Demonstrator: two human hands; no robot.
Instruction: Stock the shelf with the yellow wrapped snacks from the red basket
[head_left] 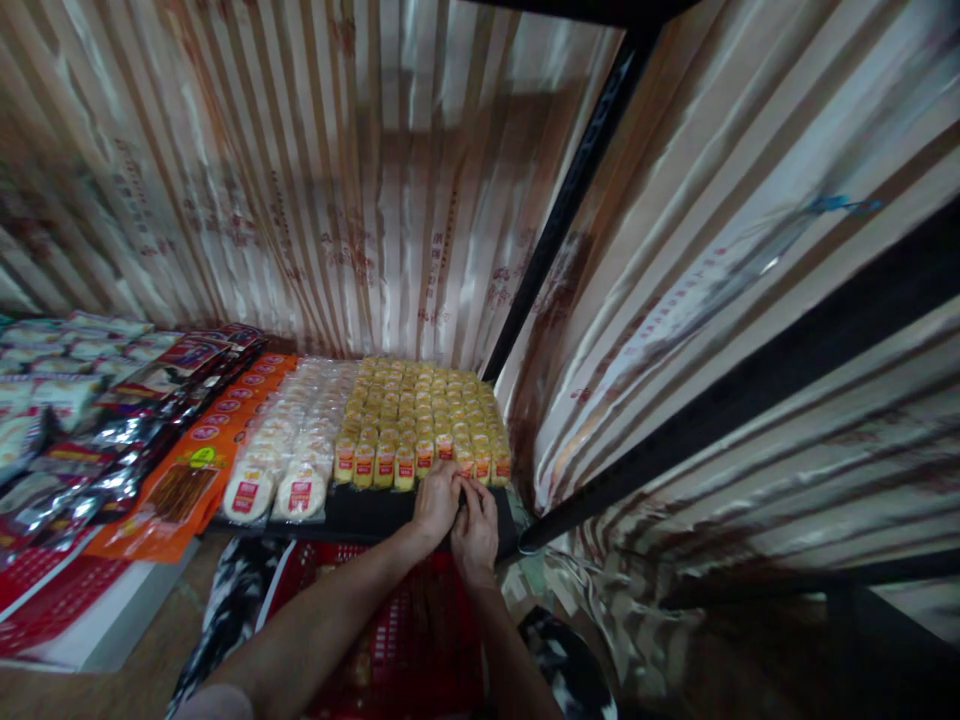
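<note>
Both my hands meet at the front edge of a dark shelf point(360, 512). My left hand point(436, 503) and my right hand point(475, 530) touch each other, fingers curled and pinched together just below the front row of small yellow packets with red labels point(420, 415). What the fingers pinch is hidden; it may be one of those packets. The yellow packets fill the right part of the shelf in many neat rows.
Round white cakes in clear wrap point(289, 455) lie left of the yellow packets, then orange snack packs point(191, 470) and silver and red bags point(90, 450). A red basket point(420, 640) sits below my arms. Striped curtain and a black frame post point(570, 200) close the right side.
</note>
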